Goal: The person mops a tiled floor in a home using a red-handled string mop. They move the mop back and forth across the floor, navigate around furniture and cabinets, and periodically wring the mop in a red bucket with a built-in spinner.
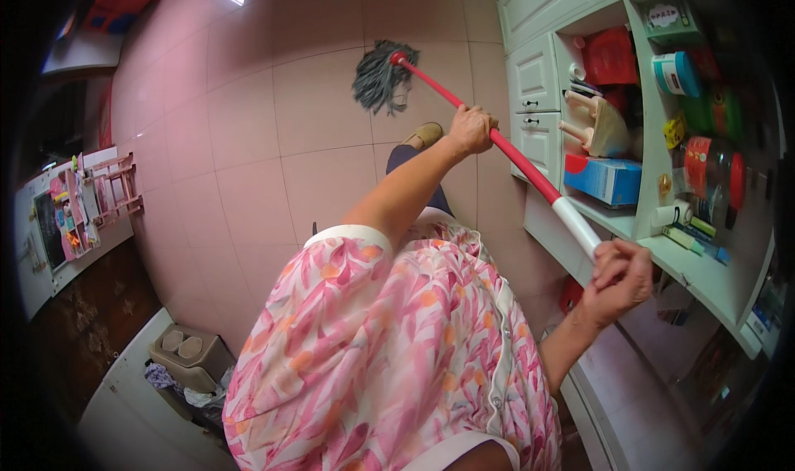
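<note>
A string mop with a grey yarn head (382, 79) lies on the pink floor tiles, its strands spread out. Its red handle runs down to the right from a red socket and ends in a white grip section. My left hand (473, 129) is wrapped around the red part of the handle, about midway along it. At the white end, my right hand (621, 275) has its fingers curled around the tip. One tan shoe (427, 133) shows on the floor just below the mop head; the other foot is hidden.
White drawers (533, 76) and open shelves (646, 98) with jars, a blue box (602, 179) and a small upturned stool (596, 123) stand close on the right. At left is a small whiteboard stand (68, 216). A beige lidded bin (189, 353) sits at lower left.
</note>
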The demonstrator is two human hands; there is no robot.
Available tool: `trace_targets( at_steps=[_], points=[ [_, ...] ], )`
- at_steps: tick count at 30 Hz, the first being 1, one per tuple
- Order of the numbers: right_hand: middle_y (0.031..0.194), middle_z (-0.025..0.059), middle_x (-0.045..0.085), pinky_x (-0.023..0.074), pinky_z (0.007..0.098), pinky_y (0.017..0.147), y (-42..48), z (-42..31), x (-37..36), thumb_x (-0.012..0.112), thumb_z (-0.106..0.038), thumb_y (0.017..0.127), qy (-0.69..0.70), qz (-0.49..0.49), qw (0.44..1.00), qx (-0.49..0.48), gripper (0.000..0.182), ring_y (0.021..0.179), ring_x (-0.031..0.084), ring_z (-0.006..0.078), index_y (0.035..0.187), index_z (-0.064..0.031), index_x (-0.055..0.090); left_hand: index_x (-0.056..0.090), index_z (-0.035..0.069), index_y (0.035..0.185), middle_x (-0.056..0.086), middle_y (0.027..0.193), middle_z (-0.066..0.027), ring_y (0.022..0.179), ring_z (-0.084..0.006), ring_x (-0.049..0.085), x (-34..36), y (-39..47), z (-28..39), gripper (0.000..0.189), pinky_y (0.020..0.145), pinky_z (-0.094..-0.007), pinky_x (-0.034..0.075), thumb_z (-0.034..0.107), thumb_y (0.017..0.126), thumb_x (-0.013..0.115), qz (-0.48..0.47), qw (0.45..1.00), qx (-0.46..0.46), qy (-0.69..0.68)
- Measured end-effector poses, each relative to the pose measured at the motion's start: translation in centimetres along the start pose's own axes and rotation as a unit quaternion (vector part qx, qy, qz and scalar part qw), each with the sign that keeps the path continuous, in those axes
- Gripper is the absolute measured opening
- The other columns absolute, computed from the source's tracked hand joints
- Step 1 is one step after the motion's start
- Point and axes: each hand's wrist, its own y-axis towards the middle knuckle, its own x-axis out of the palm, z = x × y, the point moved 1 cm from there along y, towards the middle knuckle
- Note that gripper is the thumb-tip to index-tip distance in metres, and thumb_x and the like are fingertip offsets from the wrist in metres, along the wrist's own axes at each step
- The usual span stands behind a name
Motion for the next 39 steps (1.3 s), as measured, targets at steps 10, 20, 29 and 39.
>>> trace_targets(
  at_steps=[10, 20, 29, 39],
  points=[
    [0.038, 0.0022, 0.035, 0.0363, 0.0219, 0.038, -2.5, -1.5, -3.6, 0.041, -0.017, 0.088, -0.041, 0.013, 0.999, -0.014, 0.033, 0.032, 0.033, 0.0072, 0.065, 0.0046, 0.05, 0.06, 0.011, 0.07, 0.06, 0.075, -0.0068, 0.083, -0.0242, 0.055, 2.9, -2.4, 4.5, 0.013, 0.074, -0.0363, 0.039, 0.024, 0.07, 0.057, -0.009, 0.998, 0.04, -0.037],
    [0.038, -0.0009, 0.028, 0.0335, 0.0217, 0.045, 2.8, -4.7, -9.2, 0.044, -0.019, 0.09, -0.017, 0.03, 0.998, 0.059, 0.032, 0.033, 0.025, 0.0062, 0.075, 0.0054, 0.057, 0.062, 0.01, 0.065, 0.061, 0.067, -0.0149, 0.069, -0.0323, 0.06, 4.2, -8.6, 11.5, 0.019, 0.067, -0.04, 0.047, 0.023, 0.069, 0.05, -0.173, 0.982, 0.043, -0.063],
    [0.039, -0.0003, 0.026, 0.0367, 0.027, 0.045, -2.1, -2.7, -10.6, 0.033, -0.024, 0.092, -0.061, 0.205, 0.976, -0.048, 0.043, 0.035, 0.027, 0.0093, 0.053, -0.0076, 0.037, 0.065, 0.014, 0.072, 0.063, 0.078, -0.0089, 0.081, -0.0271, 0.058, 6.6, -3.7, 11.2, 0.018, 0.074, -0.038, 0.045, 0.025, 0.069, 0.051, -0.157, 0.979, 0.127, -0.04],
    [0.044, 0.0019, 0.035, 0.0348, 0.0255, 0.041, -8.8, 6.2, -10.7, 0.04, -0.007, 0.086, -0.203, 0.201, 0.956, 0.071, 0.032, 0.037, 0.036, 0.0103, 0.054, -0.0048, 0.035, 0.063, 0.013, 0.075, 0.06, 0.083, -0.0064, 0.088, -0.0236, 0.054, 12.2, 2.3, 6.8, 0.018, 0.082, -0.0346, 0.041, 0.03, 0.074, 0.055, -0.205, 0.948, 0.231, 0.08]
  ],
)
